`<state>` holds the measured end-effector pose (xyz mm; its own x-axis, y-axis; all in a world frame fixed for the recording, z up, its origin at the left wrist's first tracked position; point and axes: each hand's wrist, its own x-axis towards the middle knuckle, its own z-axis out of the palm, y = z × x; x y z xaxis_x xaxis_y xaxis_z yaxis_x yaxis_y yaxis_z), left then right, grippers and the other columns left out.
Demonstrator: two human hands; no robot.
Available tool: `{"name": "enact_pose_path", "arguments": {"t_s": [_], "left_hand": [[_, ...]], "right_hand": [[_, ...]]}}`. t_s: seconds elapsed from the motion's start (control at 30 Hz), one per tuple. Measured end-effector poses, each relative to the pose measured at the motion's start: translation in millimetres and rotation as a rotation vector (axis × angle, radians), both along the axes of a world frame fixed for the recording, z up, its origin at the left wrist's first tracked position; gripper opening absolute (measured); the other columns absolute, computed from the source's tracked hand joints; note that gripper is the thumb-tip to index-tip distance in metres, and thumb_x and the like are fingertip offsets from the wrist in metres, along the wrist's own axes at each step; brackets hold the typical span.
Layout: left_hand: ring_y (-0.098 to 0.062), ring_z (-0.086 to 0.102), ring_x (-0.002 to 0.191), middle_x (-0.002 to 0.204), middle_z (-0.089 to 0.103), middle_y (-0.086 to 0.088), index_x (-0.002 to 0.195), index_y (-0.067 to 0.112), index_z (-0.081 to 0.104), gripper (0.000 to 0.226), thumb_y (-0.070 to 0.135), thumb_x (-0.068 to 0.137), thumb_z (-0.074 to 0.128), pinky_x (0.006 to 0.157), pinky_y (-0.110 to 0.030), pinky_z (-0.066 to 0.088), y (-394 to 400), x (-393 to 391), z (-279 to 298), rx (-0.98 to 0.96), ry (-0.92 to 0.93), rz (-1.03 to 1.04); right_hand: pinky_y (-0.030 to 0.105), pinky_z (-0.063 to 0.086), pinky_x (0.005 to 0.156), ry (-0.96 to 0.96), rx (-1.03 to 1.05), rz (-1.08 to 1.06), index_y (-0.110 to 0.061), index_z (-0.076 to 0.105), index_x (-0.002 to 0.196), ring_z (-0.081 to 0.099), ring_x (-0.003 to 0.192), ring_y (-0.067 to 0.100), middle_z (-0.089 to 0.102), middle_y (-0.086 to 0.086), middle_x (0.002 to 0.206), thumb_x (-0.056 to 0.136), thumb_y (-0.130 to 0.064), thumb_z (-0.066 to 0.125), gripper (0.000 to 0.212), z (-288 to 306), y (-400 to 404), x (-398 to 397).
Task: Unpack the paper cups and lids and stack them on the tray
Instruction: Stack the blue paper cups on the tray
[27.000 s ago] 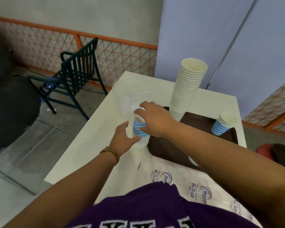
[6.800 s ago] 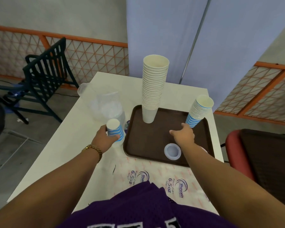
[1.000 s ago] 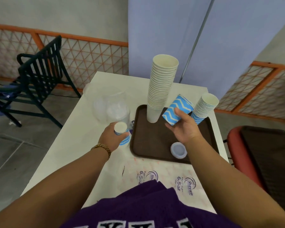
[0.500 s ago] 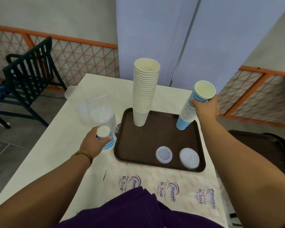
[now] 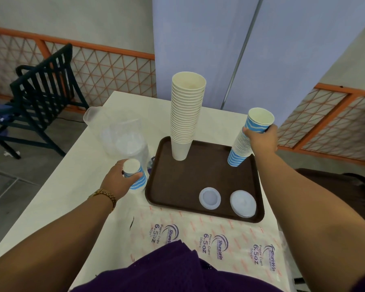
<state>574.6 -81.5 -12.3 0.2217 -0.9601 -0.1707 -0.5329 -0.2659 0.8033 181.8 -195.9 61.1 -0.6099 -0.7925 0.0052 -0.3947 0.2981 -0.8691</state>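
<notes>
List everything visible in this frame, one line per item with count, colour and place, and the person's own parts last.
tray: 1, brown, on table
table: 1, white
cream cup stack: 1, tray's far side
blue cup stack: 1, blue-white, tray's far right corner
top cup: 1, blue-white, gripped above that stack
lids: 2, translucent white, tray's near edge
small cup stack: 1, blue-white, left of tray
lid bag: 1, clear, table's left
wrapper: 1, printed, near edge
chair: 1, dark, floor left
left hand: holds small cup stack
right hand: grips top cup
</notes>
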Motion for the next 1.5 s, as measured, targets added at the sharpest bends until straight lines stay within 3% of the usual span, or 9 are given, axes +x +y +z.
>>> {"name": "enact_pose_path", "arguments": {"t_s": [0.33,0.47,0.6,0.73,0.9,1.03,1.13,1.27,1.5], "left_hand": [[-0.023,0.054,0.112,0.126,0.057,-0.007,0.133,0.011,0.048,0.057,0.024,0.083,0.075,0.095,-0.034,0.045,2,-4,6,-0.017,0.033,-0.001],[-0.021,0.055,0.108,0.122,0.058,-0.006,0.13,0.01,0.05,0.058,0.02,0.081,0.078,0.093,-0.029,0.043,2,-5,8,-0.03,0.078,0.0],[-0.018,0.052,0.111,0.127,0.053,-0.004,0.134,0.01,0.046,0.069,0.016,0.076,0.082,0.095,-0.026,0.042,5,-3,10,0.011,0.134,0.012],[-0.025,0.039,0.137,0.153,0.035,-0.008,0.15,0.013,0.029,0.09,0.024,0.077,0.082,0.112,-0.038,0.035,12,12,0,0.116,0.109,0.032],[-0.024,0.035,0.14,0.155,0.031,-0.009,0.152,0.015,0.025,0.093,0.03,0.078,0.08,0.114,-0.039,0.032,28,35,-9,0.17,0.096,0.042],[-0.022,0.035,0.14,0.155,0.031,-0.006,0.152,0.018,0.024,0.092,0.032,0.079,0.079,0.114,-0.038,0.033,42,50,-15,0.181,0.134,0.049],[-0.021,0.035,0.14,0.155,0.03,-0.004,0.153,0.02,0.023,0.093,0.034,0.08,0.078,0.113,-0.038,0.034,49,57,-18,0.19,0.159,0.053],[-0.02,0.035,0.14,0.156,0.029,-0.005,0.153,0.019,0.022,0.092,0.032,0.081,0.078,0.113,-0.032,0.032,54,63,-21,0.185,0.184,0.043],[-0.018,0.035,0.139,0.154,0.029,-0.005,0.153,0.017,0.021,0.092,0.03,0.082,0.077,0.108,-0.025,0.03,54,62,-21,0.173,0.164,0.007]], "right_hand": [[0.048,0.045,0.102,-0.176,0.206,-0.124,-0.012,0.045,0.138,0.054,0.121,0.031,0.056,0.007,0.132,0.057,-0.043,0.082,0.094,-39,37,17],[0.045,0.036,0.104,-0.022,0.376,-0.094,-0.013,0.046,0.138,0.043,0.128,0.037,0.047,0.016,0.138,0.08,-0.038,0.073,0.069,-56,77,65],[0.042,0.041,0.104,0.11,0.363,0.258,-0.018,0.057,0.127,0.048,0.123,0.031,0.051,0.011,0.13,0.085,-0.034,0.07,0.046,-60,101,129],[0.036,0.044,0.097,0.48,0.15,0.746,-0.016,0.062,0.122,0.051,0.112,0.024,0.052,0.007,0.121,0.087,-0.028,0.069,0.037,-41,102,183],[0.046,0.052,0.076,1.113,-0.216,1.21,-0.009,0.067,0.109,0.059,0.09,0.039,0.061,0.017,0.106,0.064,-0.015,0.079,0.046,-24,88,248],[0.057,0.024,0.113,1.881,-0.258,1.452,-0.007,0.043,0.141,0.034,0.134,0.046,0.039,0.022,0.144,0.09,-0.026,0.06,0.057,-20,95,294],[0.061,0.01,0.117,2.366,-0.141,1.406,-0.004,0.024,0.151,0.015,0.143,0.048,0.025,0.022,0.155,0.098,-0.04,0.047,0.069,-27,101,314],[0.062,0.013,0.116,2.569,-0.084,1.298,-0.001,0.028,0.15,0.021,0.141,0.049,0.031,0.023,0.152,0.096,-0.045,0.05,0.072,-39,98,323],[0.058,0.018,0.114,2.586,-0.183,1.269,-0.002,0.042,0.14,0.036,0.135,0.04,0.044,0.017,0.143,0.095,-0.035,0.054,0.057,-25,93,323]]}}
